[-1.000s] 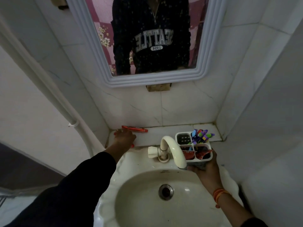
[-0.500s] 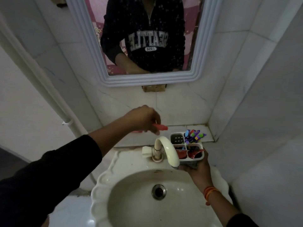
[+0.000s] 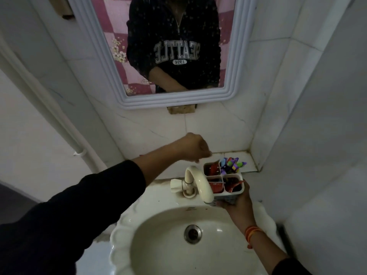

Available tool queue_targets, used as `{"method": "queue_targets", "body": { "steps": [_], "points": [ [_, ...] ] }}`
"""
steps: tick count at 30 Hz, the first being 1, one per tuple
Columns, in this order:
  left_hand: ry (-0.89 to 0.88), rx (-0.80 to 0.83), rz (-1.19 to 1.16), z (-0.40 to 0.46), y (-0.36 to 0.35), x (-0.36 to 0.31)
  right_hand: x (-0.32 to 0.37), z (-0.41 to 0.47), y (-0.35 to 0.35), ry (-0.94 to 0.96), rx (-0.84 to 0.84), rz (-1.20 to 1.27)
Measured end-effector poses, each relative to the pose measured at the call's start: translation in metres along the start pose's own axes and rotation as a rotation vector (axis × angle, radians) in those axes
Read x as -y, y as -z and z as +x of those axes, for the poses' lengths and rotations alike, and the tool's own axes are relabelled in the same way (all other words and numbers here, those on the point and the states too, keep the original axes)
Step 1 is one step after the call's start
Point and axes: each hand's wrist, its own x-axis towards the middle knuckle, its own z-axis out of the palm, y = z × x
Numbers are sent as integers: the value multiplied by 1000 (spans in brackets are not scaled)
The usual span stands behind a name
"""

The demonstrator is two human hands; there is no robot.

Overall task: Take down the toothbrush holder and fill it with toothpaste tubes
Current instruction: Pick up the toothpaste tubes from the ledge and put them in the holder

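Right hand [image 3: 237,203] cups the white four-compartment toothbrush holder [image 3: 224,180] from below and behind, fingers wrapped under its base, thumb side up along the right wall; holder held upright over the back rim of the basin [image 3: 123,231], just right of the cream tap [image 3: 195,181], whose spout hides the holder's front left corner. Back right compartment holds bright toothbrushes [image 3: 232,165]. Red toothpaste tubes [image 3: 215,186] stand in the other three compartments; one tube end sticks out over the front right edge. Left hand [image 3: 190,147] hangs above and just left of the holder's back left compartment, fingers curled down and bunched close; no tube shows between them, and whether they pinch anything cannot be told. A red tube sits in the compartment just below those fingertips. Orange bands on the right wrist.
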Motion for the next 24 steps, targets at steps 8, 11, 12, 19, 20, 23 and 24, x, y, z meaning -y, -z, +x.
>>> {"method": "queue_targets", "body": {
  "steps": [8,11,12,19,20,23,24],
  "points": [
    [346,40,416,6,-35,138,6,-2,-1,-17,46,78],
    [363,26,535,4,-54,162,8,-1,-3,-16,58,64],
    [363,14,571,4,-58,164,7,-1,-3,-24,52,75],
    [272,-56,742,4,-64,173,1,3,-1,-134,22,192],
    [268,-62,712,4,-63,171,2,3,-1,-160,29,225],
    [287,-83,417,6,-51,155,6,4,-2,-202,68,271],
    [303,-85,304,6,-43,144,8,4,-3,-200,69,271]
  ]
}}
